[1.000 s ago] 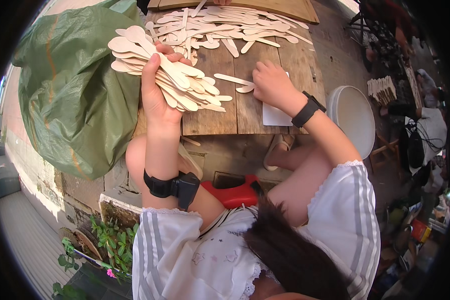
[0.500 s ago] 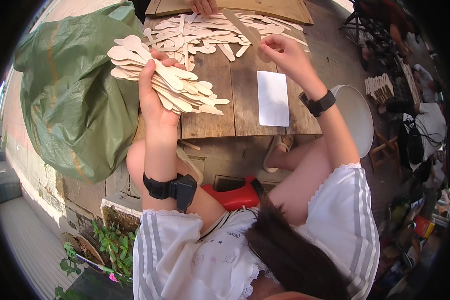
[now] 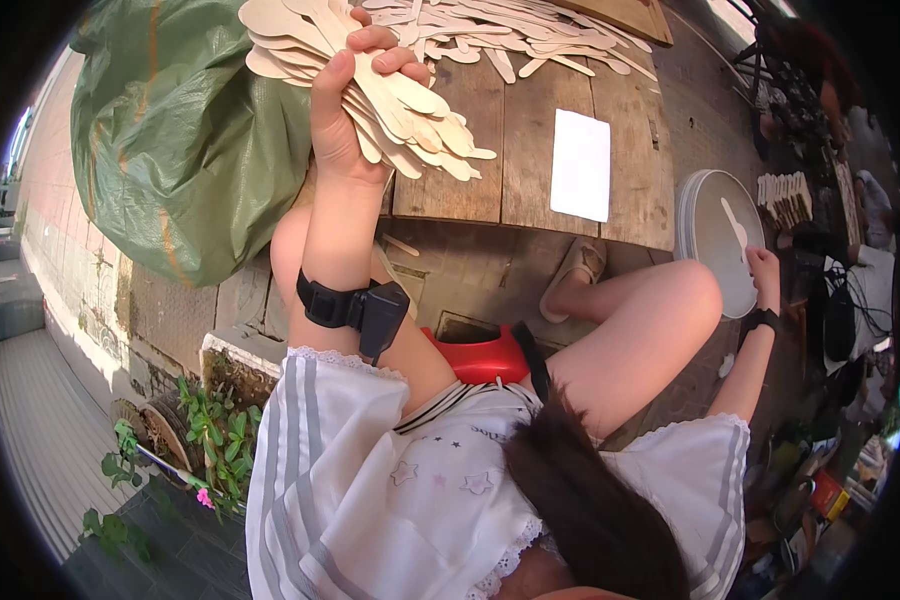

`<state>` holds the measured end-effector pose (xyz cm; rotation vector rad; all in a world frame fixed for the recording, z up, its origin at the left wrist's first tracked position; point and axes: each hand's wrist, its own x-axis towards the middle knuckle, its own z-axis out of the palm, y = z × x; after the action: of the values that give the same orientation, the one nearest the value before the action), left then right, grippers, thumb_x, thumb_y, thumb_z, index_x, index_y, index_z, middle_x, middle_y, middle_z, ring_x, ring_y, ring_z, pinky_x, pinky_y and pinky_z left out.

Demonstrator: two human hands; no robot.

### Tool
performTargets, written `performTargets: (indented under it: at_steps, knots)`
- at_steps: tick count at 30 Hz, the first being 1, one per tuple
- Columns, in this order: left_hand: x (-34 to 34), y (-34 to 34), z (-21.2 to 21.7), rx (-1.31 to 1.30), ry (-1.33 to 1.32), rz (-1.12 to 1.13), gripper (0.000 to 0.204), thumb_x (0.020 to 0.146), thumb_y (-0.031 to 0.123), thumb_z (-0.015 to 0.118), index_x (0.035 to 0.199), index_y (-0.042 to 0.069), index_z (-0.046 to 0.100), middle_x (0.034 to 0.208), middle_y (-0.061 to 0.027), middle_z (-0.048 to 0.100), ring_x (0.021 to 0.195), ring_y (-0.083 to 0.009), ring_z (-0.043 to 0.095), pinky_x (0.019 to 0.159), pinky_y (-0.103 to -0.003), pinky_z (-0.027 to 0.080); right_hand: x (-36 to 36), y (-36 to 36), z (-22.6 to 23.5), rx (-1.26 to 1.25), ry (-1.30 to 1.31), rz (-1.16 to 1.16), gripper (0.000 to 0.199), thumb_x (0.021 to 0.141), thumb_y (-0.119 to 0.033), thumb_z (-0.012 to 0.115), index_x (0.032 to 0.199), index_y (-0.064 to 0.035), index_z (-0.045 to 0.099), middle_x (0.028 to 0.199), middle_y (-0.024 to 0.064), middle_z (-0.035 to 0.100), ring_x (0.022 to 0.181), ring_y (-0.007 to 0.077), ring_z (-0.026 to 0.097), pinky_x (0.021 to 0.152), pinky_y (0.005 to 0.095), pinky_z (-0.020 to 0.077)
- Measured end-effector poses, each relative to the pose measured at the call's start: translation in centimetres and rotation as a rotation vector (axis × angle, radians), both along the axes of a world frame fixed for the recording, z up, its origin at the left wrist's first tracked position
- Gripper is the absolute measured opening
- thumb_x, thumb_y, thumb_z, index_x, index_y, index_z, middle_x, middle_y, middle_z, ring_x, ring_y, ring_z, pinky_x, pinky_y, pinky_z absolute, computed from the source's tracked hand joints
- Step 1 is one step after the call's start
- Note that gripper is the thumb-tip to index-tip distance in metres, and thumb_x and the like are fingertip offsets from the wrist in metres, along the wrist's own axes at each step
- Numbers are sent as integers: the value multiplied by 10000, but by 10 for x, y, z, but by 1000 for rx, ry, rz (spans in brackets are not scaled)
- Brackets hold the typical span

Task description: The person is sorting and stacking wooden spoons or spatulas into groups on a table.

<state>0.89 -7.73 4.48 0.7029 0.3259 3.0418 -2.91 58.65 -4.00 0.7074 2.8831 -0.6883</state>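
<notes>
My left hand (image 3: pixel 342 138) grips a thick fanned bundle of flat wooden spoons (image 3: pixel 415 118) above the table's near left part. The thumb presses from one side and the fingers wrap over the top. Out to the right, my right hand (image 3: pixel 763 268) pinches one flat wooden utensil (image 3: pixel 733 220) at its end. It reaches over the mouth of a white round bucket (image 3: pixel 684 218) beside the table. Loose wooden cutlery (image 3: pixel 560 35) lies in a pile at the table's far side, partly cut off by the picture's top edge.
A white sheet of paper (image 3: pixel 580 168) lies on the plank table (image 3: pixel 455 195). A big green woven sack (image 3: pixel 185 140) bulges at the left. Below the table, a red seat (image 3: pixel 480 358) shows between my legs. Plants (image 3: pixel 220 435) stand at lower left; dim clutter fills the far right.
My right hand has swung from above the table, rightward and down to the bucket with the wooden utensil. My left hand keeps its bundle. The view has shifted, and another person's hand at the pile is out of sight.
</notes>
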Motion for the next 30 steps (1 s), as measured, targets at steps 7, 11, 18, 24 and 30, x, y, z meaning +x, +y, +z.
performTargets:
  at_steps: [7, 11, 18, 24, 30]
  knots:
    - [-3, -5, -5, -77, -15, 62, 412, 817, 79, 582, 1199, 90, 429, 934, 41, 505, 841, -122, 497, 864, -318, 414, -22, -57, 12, 235, -192, -15, 399, 780, -272, 636, 1117, -60, 619, 883, 122, 663, 726, 194, 628, 660, 307, 486]
    - [-2, -35, 6, -88, 86, 131, 450, 780, 80, 608, 1191, 101, 424, 902, 48, 508, 797, -110, 487, 838, -307, 407, -53, -154, 41, 99, 373, 537, 366, 820, -178, 576, 1154, -32, 546, 1084, 167, 612, 1005, 257, 591, 856, 322, 449]
    - [6, -68, 11, -43, 255, 90, 496, 707, 81, 676, 1141, 135, 442, 842, 87, 535, 747, -93, 493, 795, -281, 392, -3, -451, 78, -2, 396, 1207, 648, 755, -321, 687, 1269, -31, 418, 1136, 177, 535, 1075, 336, 506, 892, 410, 431]
    - [7, -56, 14, 65, 261, 33, 496, 704, 71, 691, 1137, 142, 458, 844, 100, 547, 735, -86, 504, 781, -273, 397, -14, -530, 23, 289, 198, 1224, 576, 678, -324, 715, 1106, -18, 481, 1014, 159, 512, 992, 323, 541, 805, 400, 479]
    - [6, -57, 14, 123, 281, 24, 490, 716, 67, 688, 1142, 139, 457, 842, 99, 555, 739, -83, 509, 778, -259, 400, -21, -549, 26, 342, 82, 1288, 455, 684, -309, 679, 998, -17, 528, 997, 144, 546, 945, 310, 579, 754, 402, 502]
